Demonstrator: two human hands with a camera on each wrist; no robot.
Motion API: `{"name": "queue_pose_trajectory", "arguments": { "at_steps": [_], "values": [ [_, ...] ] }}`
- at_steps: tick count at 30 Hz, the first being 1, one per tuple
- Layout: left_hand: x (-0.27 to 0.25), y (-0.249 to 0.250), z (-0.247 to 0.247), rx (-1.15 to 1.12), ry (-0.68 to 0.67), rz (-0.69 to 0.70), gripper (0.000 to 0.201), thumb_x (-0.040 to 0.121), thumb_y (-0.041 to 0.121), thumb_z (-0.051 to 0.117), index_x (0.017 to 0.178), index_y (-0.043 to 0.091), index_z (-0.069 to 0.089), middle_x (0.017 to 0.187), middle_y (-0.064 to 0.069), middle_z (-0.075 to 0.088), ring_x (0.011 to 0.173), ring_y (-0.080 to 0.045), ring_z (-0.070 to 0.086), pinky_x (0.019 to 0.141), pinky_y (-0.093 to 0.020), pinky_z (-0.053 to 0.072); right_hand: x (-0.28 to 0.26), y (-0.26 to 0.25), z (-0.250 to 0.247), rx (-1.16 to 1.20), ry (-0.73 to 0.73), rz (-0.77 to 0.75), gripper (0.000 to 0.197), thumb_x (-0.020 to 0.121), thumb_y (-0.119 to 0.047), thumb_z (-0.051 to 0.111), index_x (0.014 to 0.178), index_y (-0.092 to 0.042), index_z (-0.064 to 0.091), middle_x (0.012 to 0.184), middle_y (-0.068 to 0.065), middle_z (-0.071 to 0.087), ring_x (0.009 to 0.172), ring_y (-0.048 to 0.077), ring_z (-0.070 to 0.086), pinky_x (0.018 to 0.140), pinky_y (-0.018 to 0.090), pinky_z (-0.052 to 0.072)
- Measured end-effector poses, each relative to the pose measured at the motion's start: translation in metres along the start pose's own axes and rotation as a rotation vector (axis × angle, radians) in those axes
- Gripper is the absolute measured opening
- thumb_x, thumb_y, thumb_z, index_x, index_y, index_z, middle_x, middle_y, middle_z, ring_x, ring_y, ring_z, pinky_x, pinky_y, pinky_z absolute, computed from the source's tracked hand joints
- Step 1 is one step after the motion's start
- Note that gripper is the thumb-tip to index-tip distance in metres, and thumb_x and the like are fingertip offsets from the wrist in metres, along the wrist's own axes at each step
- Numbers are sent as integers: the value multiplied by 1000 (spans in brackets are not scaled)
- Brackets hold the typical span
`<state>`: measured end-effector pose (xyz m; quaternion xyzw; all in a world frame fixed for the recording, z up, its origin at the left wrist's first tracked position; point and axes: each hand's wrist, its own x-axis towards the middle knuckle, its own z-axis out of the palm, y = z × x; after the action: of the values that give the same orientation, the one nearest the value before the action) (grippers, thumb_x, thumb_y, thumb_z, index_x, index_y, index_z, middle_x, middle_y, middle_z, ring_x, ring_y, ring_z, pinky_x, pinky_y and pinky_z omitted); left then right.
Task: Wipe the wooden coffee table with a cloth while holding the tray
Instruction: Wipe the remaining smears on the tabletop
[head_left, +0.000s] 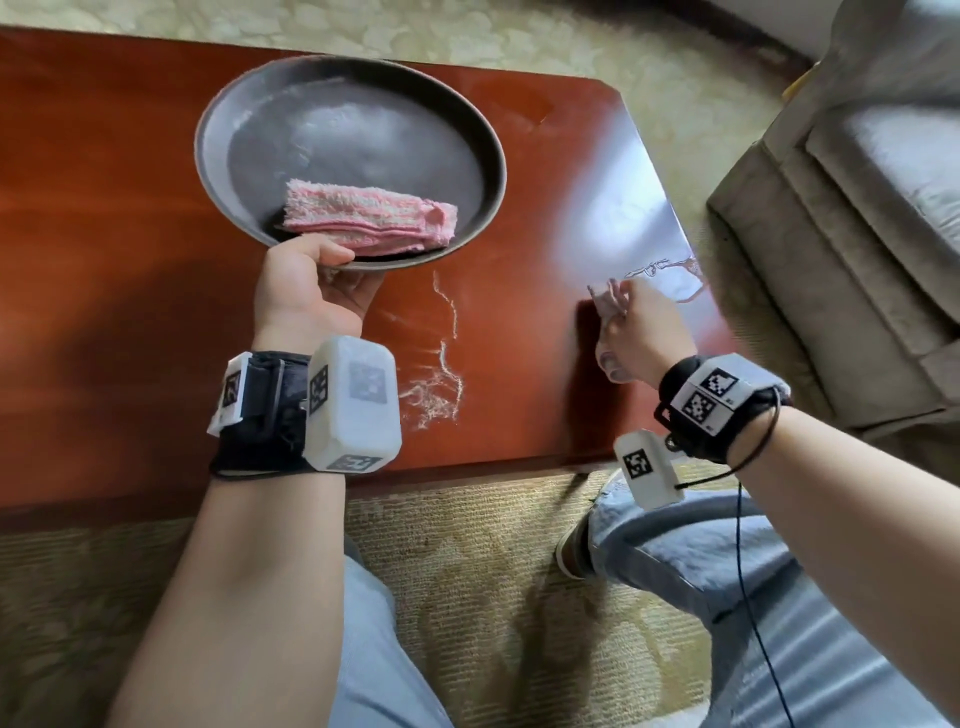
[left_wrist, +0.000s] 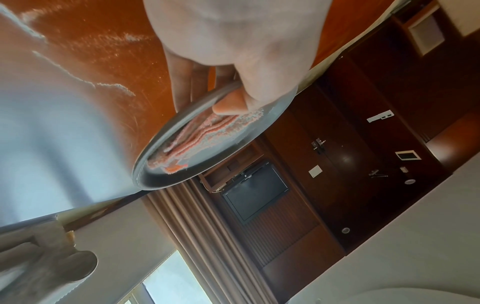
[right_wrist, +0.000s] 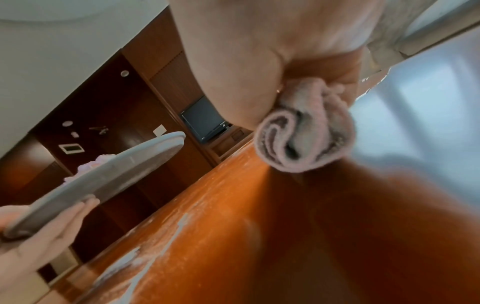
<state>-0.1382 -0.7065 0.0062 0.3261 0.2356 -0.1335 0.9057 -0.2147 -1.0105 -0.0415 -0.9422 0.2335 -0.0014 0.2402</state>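
1. The round dark grey tray (head_left: 218, 140) is held above the wooden coffee table (head_left: 104, 234), at about 11 o'clock in the head view.
2. The tray's near rim is gripped by the left hand (head_left: 306, 296): the thumb is curled over the rim from above, and the fingers (right_wrist: 64, 218) are laid flat beneath it, as the right wrist view shows.
3. The tray is seen clear of the tabletop in the right wrist view, tilted, with its far edge higher.
4. A folded pink cloth (head_left: 369, 218) lies inside the tray, at the 6 o'clock part of its floor, just beyond the left thumb.
5. A second, smaller cloth, pale pink and bunched (right_wrist: 303, 131), is clutched by the right hand (head_left: 639, 332), whose fingers are curled round it.
6. The right hand is found at about 3 o'clock in the head view, over the table's right end; whether the bunched cloth touches the wood cannot be told.
7. White powdery streaks (head_left: 441, 364) are seen on the tabletop between the two hands, running from near the tray's rim toward the table's near edge at 6 o'clock.
8. A bright glare (head_left: 623, 218) is reflected on the table at 2 o'clock, beyond the right hand.
9. A grey-beige sofa (head_left: 857, 234) stands off the table's right end, at 3 o'clock.
10. A patterned cream carpet (head_left: 493, 597) is spread under the table, and the person's knees in light blue jeans (head_left: 701, 561) are seen at 5 o'clock.
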Motion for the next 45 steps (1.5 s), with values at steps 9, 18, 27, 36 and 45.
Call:
{"name": "queue_pose_trajectory", "arguments": {
  "at_steps": [9, 18, 27, 36, 45],
  "values": [
    [-1, 12, -11, 11, 21, 3, 22, 82, -10, 41, 92, 3, 56, 100, -16, 60, 95, -36, 65, 78, -44, 62, 16, -29, 20, -297, -238, -9, 36, 58, 3, 55, 86, -15, 42, 94, 12, 49, 73, 28, 51, 46, 26, 23],
    [0, 27, -27, 1, 81, 44, 18, 82, -10, 44, 89, 1, 56, 94, -15, 60, 89, -36, 66, 84, -47, 60, 23, -105, 55, -251, -254, -120, 43, 72, 5, 63, 103, -16, 42, 124, 11, 45, 96, 37, 60, 75, 40, 56],
    [-8, 31, -29, -51, 49, 87, 19, 84, -12, 42, 82, 2, 56, 84, -14, 60, 83, -32, 65, 84, -46, 60, 14, -152, 79, -279, -323, -368, 31, 80, -2, 55, 108, -15, 48, 121, 9, 49, 98, 28, 57, 76, 33, 49],
    [0, 42, -4, -104, 46, 123, 20, 86, -12, 42, 88, 2, 56, 95, -15, 60, 92, -34, 64, 79, -45, 61, 78, -111, 18, 210, -99, -123, 57, 89, -70, 40, 100, -17, 60, 84, 8, 67, 73, 31, 68, 67, 39, 58],
    [34, 28, -3, -95, 63, 107, 29, 87, -12, 40, 106, -1, 59, 102, -18, 66, 101, -38, 67, 82, -44, 61, 140, -64, -5, -1, -37, 35, 19, 94, -21, 55, 103, -5, 61, 98, 20, 62, 98, 35, 63, 79, 36, 48]
  ]
}}
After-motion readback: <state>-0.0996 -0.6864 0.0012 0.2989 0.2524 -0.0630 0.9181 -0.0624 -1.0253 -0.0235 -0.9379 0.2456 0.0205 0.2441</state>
